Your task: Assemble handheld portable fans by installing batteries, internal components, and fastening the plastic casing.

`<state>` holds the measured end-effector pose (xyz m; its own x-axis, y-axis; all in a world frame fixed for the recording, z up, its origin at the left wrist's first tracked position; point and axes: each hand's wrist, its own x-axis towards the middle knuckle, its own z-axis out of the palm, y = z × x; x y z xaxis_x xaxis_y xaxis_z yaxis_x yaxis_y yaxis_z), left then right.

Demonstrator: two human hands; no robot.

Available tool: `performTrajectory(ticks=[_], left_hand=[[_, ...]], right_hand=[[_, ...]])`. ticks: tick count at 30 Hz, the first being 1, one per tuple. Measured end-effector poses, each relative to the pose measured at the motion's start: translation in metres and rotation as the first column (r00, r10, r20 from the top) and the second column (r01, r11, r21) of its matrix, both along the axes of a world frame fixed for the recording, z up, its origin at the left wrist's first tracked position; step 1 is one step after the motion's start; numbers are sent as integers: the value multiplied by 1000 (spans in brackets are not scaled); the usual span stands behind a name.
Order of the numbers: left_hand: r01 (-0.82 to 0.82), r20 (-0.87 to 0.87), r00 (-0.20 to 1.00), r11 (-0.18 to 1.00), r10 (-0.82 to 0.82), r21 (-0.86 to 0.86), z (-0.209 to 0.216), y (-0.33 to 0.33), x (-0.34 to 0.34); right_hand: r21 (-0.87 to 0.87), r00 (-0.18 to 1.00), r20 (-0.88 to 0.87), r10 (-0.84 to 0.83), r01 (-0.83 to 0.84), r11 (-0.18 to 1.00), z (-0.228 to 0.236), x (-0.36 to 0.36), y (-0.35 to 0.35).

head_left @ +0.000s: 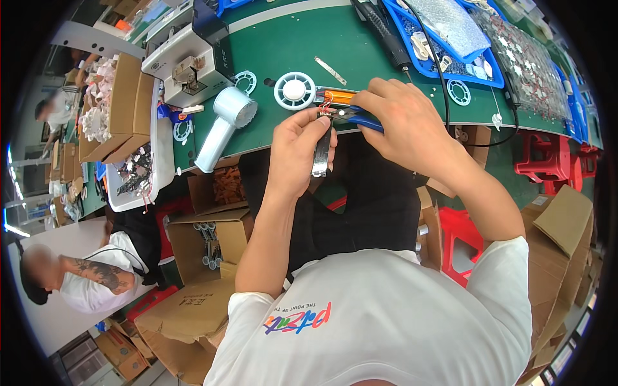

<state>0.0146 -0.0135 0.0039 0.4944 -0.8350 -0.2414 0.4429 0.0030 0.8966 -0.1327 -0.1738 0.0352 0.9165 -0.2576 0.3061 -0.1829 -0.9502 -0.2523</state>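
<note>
My left hand (297,148) is closed around a narrow black-and-silver strip-like part (321,153), held upright just off the table's front edge. Thin red wires rise from its top end. In my right hand (407,122) is a pair of blue-handled pliers (365,119), whose jaws reach the wires beside my left fingertips. Behind my hands lies an orange cylindrical battery (339,97) in a housing. To its left is a round white-and-blue fan part (295,91). A light blue handheld fan (225,125) lies farther left, near the table edge.
A grey-and-black bench machine (187,64) stands at the left back. Several light blue rings, one (458,92) at the right, lie on the green table (283,45). A black electric screwdriver (381,32) and a blue tray (421,61) sit at the back right. Another person (96,276) is at left.
</note>
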Motion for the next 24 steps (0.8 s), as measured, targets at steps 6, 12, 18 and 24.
performTrajectory(ticks=[6,12,18,24], left_hand=[[-1,58,998,1000,-1,29,3,1,-1],[-27,-91,995,1000,26,-9,-2,0,2],[-87,-283,956,996,81,-10,-6,-2,2],[-18,-76,997,1000,20,19,-2,5,-5]], right_hand=[[-9,1000,-26,-1,1,1000,3,1,1],[-84,999,23,-37,39,996,-5,2,11],[-198,978,168,-123,155,968,-16,6,11],[-122,991,89,-95,106,987,-1,-2,-6]])
